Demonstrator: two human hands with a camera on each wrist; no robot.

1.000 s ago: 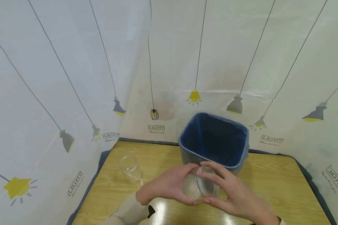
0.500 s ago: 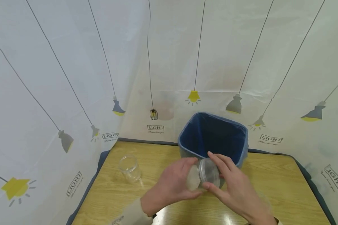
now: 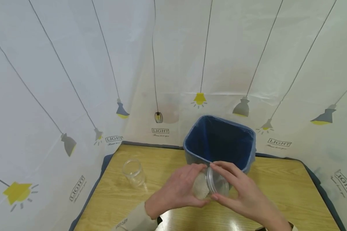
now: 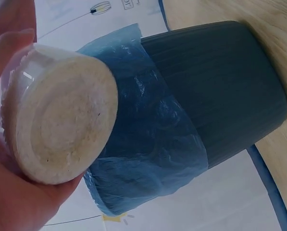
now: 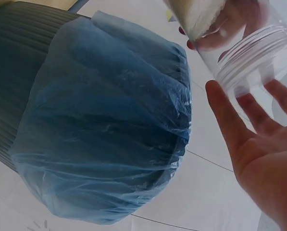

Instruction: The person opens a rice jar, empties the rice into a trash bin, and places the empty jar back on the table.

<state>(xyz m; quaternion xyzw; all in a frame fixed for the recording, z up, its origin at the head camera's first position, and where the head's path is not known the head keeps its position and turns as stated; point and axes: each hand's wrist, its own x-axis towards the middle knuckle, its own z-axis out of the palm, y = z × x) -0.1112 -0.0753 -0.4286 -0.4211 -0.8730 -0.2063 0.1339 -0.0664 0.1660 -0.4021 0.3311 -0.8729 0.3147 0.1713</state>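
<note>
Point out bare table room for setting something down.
Free: table right of the bin, toward the right edge; also the strip between the standing clear jar and bin. Crowded: just before the bin, where left hand and right hand grip the second jar, partly hiding the table.

In the near middle, smooth, glossy clear plastic, by its look, for the transparent cylindrical jar [image 5: 249, 48]; inside, a matt, rough-looking finish on the whitish packed filling [image 4: 68, 120]. Farther back, matt ribbed plastic on the dark grey-green bin [image 4: 215, 89], with thin, shiny, crinkled film for the translucent blue bag [image 5: 105, 115]. At left, smooth gloss on the clear round vessel [image 3: 134, 174], hard to tell as glass or plastic. Glossy wood grain on the yellow-brown surface [image 3: 162, 160]. On the far side, smooth, lightly creased sheeting for the white lamp-printed backdrop [image 3: 179, 48].
</note>
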